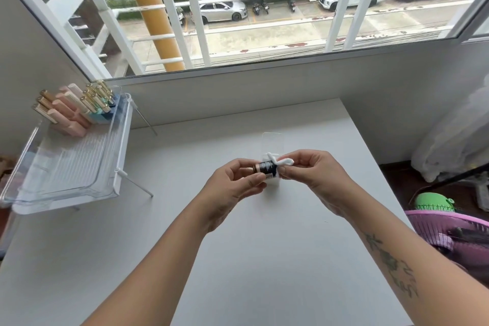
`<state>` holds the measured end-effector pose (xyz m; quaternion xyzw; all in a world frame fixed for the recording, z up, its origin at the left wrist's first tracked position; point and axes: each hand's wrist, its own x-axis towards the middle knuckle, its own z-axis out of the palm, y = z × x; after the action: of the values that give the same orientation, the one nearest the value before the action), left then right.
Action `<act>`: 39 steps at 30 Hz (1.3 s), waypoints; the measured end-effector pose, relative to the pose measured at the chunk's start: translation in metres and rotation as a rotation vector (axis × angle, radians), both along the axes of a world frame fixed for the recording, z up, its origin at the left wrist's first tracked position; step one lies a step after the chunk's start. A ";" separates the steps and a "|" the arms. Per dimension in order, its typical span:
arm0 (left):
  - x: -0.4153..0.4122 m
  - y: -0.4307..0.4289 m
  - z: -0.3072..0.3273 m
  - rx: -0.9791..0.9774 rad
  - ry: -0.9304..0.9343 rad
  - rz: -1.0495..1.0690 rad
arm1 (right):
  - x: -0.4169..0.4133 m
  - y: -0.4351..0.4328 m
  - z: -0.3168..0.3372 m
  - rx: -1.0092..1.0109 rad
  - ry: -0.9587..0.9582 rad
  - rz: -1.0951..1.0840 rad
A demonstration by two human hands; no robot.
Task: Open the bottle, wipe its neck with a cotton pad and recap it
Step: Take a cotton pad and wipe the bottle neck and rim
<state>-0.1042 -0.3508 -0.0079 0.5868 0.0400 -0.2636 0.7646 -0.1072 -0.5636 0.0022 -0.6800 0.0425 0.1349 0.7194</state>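
Observation:
A small dark bottle point(266, 167) with a label and a copper-coloured band lies sideways in the air above the white table point(238, 259). My left hand point(232, 188) grips it at its left end. My right hand point(309, 169) pinches a folded white cotton pad point(279, 161) and presses it against the bottle's right end. That end is hidden by the pad, so I cannot tell whether a cap is on it. Behind my hands stands a clear container point(272, 145) holding white pads.
A clear tray on a wire stand point(71, 167) sits at the table's left, carrying several pink and gold-capped cosmetic tubes point(74, 106). A pink basket point(455, 235) and a green object point(434, 202) lie beyond the right table edge. A wall and window run along the back.

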 end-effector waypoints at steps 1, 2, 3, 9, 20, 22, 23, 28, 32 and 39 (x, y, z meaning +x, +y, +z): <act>0.000 0.001 0.000 0.035 -0.038 -0.018 | 0.000 -0.001 0.000 0.007 0.008 0.004; 0.000 0.001 -0.001 0.068 -0.067 -0.031 | 0.000 -0.001 0.001 0.014 0.011 0.010; -0.001 0.002 -0.001 0.091 -0.084 -0.036 | 0.000 -0.001 0.001 0.019 0.010 0.015; -0.002 -0.004 0.001 0.089 0.072 -0.009 | 0.000 -0.002 0.003 -0.012 0.005 0.016; 0.002 -0.004 -0.001 -0.008 0.082 0.051 | 0.001 0.001 -0.001 -0.017 -0.020 0.012; 0.002 -0.002 -0.001 0.005 0.036 0.037 | 0.002 0.000 -0.001 -0.030 -0.018 0.010; 0.001 0.000 -0.002 0.027 0.006 0.024 | 0.002 0.000 -0.001 -0.031 -0.017 0.013; -0.002 0.000 -0.002 0.105 -0.026 0.034 | 0.003 -0.001 -0.002 -0.031 -0.012 0.022; -0.001 -0.003 0.001 0.114 0.150 0.045 | 0.003 -0.001 -0.003 -0.025 0.006 0.028; 0.000 -0.011 0.002 0.103 0.266 0.076 | 0.000 0.001 -0.006 -0.040 0.025 0.025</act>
<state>-0.1043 -0.3617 -0.0061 0.5831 0.1766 -0.3077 0.7308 -0.1076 -0.5631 -0.0037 -0.6932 0.0459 0.1513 0.7032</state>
